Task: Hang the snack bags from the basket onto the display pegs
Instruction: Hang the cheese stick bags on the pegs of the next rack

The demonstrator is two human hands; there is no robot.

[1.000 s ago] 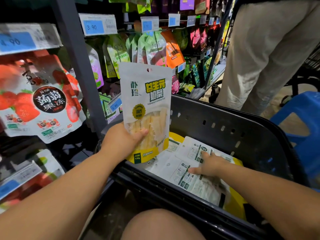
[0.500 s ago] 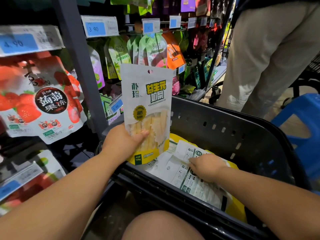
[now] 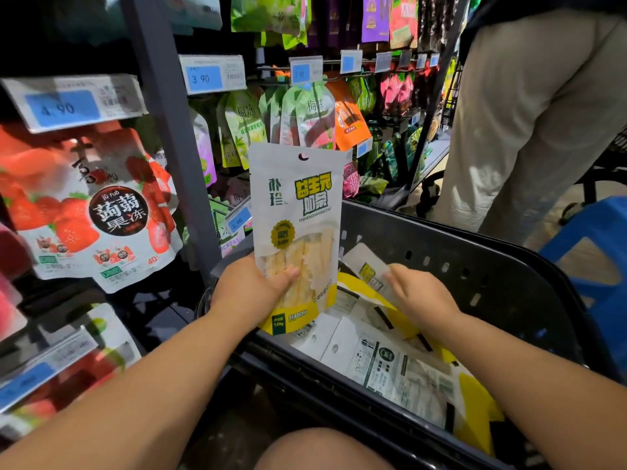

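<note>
Left hand (image 3: 249, 290): it grasps the lower part of a snack bag; the thumb lies over the clear window on the front and the other fingers are behind the bag.
Snack bag (image 3: 295, 228): white with a yellow band at the bottom, upright, its front toward the camera and the hang hole at the top. It is in the air above the left corner of the basket, not on a peg.
Right hand (image 3: 420, 295): it is inside the basket, with the fingers curled on the edge of a second bag.
Second bag (image 3: 368, 268): its back side shows, and it is tilted up from the pile, near the far wall of the basket.
Basket (image 3: 475, 266): dark grey plastic with small slots in the wall.
Pile of bags (image 3: 390, 364): the same kind, lying flat, mostly back side up, across the bottom of the basket.
Green bags (image 3: 307, 113): they hang on the rack just behind the top of the held bag.
Price tags (image 3: 212, 74): blue labels in clear holders, above the hanging rows.
Grey post (image 3: 163, 130): upright, touching the left corner of the basket.
Strawberry bag (image 3: 91, 212): large and red, hanging left of the post.
Another person (image 3: 529, 130): in beige trousers, standing beyond the far edge of the basket.
Blue stool (image 3: 597, 252): beside the right edge of the basket.
</note>
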